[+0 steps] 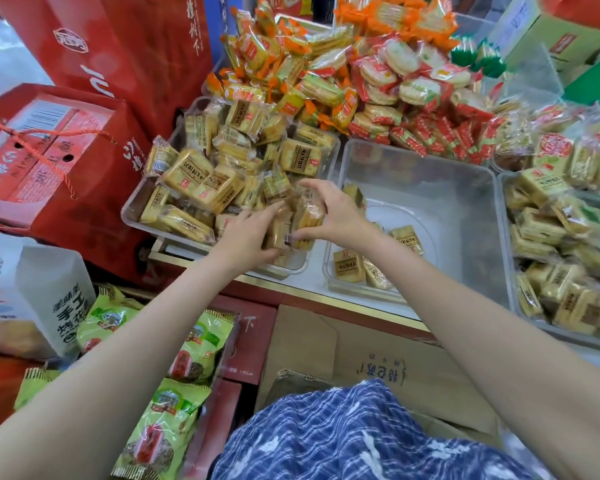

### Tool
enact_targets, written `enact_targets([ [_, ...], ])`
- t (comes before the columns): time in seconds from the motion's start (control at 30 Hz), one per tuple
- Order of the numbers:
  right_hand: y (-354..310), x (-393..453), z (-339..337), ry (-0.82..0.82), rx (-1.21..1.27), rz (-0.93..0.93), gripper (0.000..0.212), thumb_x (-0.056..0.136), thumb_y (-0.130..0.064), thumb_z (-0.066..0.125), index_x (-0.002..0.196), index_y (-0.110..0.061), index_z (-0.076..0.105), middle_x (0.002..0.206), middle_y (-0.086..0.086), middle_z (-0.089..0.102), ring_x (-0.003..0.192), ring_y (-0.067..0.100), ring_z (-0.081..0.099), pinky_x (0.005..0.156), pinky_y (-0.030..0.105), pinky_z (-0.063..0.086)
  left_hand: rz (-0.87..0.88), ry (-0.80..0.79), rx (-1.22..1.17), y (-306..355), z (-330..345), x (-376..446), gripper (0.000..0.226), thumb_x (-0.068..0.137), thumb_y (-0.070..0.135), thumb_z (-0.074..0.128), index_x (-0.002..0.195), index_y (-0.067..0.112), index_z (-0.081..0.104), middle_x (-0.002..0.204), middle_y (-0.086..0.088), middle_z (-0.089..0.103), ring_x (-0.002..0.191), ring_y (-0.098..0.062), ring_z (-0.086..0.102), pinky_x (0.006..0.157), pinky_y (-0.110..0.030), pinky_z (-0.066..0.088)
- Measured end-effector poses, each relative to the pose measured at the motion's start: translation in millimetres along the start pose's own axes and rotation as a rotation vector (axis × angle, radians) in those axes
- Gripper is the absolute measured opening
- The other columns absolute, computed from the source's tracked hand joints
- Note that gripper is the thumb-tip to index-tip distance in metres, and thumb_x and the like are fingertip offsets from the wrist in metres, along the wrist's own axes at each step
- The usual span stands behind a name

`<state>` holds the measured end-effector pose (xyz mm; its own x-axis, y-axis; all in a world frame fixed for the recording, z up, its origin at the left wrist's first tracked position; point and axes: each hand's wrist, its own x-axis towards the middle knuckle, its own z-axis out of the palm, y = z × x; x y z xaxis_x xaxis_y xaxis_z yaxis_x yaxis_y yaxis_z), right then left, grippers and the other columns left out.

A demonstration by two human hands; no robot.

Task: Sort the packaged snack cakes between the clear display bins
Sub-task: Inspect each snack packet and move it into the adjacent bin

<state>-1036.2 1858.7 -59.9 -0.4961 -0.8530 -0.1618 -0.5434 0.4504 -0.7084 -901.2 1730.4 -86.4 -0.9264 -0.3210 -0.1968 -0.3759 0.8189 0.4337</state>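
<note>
Where two clear bins [329, 157] meet, both hands [333, 216] clasp snack cakes [300, 220].

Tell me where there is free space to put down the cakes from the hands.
The middle bin has the most bare floor, across its back and right side; only a few cakes lie near its front-left corner. The left bin and right bin are piled full.
</note>
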Motion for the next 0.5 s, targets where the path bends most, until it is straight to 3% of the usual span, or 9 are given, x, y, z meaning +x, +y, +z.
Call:
enact_targets([
  [0.1,9.0,-7.8,-8.3,0.045,0.001,0.057,0.080,0.069,-0.032,0.083,0.134,-0.006,0.044,0.142,0.008,0.040,0.127,0.019,0.041,0.102,0.021,0.032,-0.031,-0.148,0.146,7.2,1.3,14.6,0.078,0.082,0.036,0.070,0.147,0.026,0.027,0.143,-0.002,0.043,0.132,-0.026,0.029,0.105,-0.045,0.026],
  [0.17,10.6,-12.4,-12.7,0.105,0.016,0.066,0.072,0.070,-0.031,0.083,0.127,-0.007,0.046,0.127,0.006,0.046,0.110,0.016,0.046,0.085,0.015,0.037,-0.042,-0.133,0.169,6.8,1.8,18.8,0.069,0.079,0.040,0.072,0.138,0.023,0.042,0.139,-0.002,0.045,0.130,-0.026,0.030,0.103,-0.043,0.029],
  [0.23,13.9,-18.4,-18.9,0.154,0.141,0.073,0.063,0.070,-0.029,0.084,0.118,-0.019,0.045,0.115,0.001,0.050,0.102,0.017,0.049,0.081,0.019,0.041,-0.066,0.001,-0.027,6.6,-1.4,17.2,0.063,0.075,0.043,0.075,0.126,0.015,0.051,0.127,-0.005,0.053,0.122,-0.025,0.038,0.094,-0.036,0.035],
  [0.3,14.8,-25.7,-26.0,0.187,0.369,0.078,0.057,0.070,-0.026,0.083,0.110,-0.033,0.044,0.122,0.001,0.052,0.115,0.024,0.053,0.096,0.040,0.046,-0.125,0.148,-0.371,9.5,-10.2,11.9,0.058,0.072,0.039,0.079,0.113,0.009,0.051,0.112,-0.006,0.056,0.107,-0.022,0.049,0.081,-0.029,0.037],
  [0.37,11.4,-32.0,-33.4,0.187,0.447,0.040,0.060,0.071,-0.019,0.081,0.112,-0.040,0.043,0.130,-0.001,0.048,0.123,0.028,0.050,0.103,0.050,0.042,-0.187,0.195,-0.704,14.5,-19.8,7.5,0.054,0.073,0.034,0.079,0.109,0.008,0.047,0.108,-0.004,0.058,0.101,-0.019,0.053,0.083,-0.030,0.041],
  [0.43,7.7,-35.3,-40.5,0.170,0.426,-0.002,0.067,0.074,-0.009,0.077,0.121,-0.037,0.040,0.129,-0.003,0.047,0.118,0.020,0.054,0.103,0.043,0.044,-0.200,0.163,-0.848,19.2,-26.7,6.1,0.050,0.074,0.035,0.077,0.105,0.013,0.045,0.108,-0.003,0.059,0.104,-0.020,0.055,0.087,-0.032,0.044],
  [0.5,4.5,-38.5,-47.3,0.165,0.393,-0.036,0.068,0.077,0.000,0.073,0.128,-0.028,0.038,0.122,-0.008,0.050,0.104,0.002,0.058,0.095,0.026,0.048,-0.162,0.111,-0.909,24.2,-31.1,5.6,0.043,0.075,0.035,0.076,0.099,0.019,0.044,0.098,-0.001,0.062,0.097,-0.020,0.059,0.080,-0.028,0.046],
])
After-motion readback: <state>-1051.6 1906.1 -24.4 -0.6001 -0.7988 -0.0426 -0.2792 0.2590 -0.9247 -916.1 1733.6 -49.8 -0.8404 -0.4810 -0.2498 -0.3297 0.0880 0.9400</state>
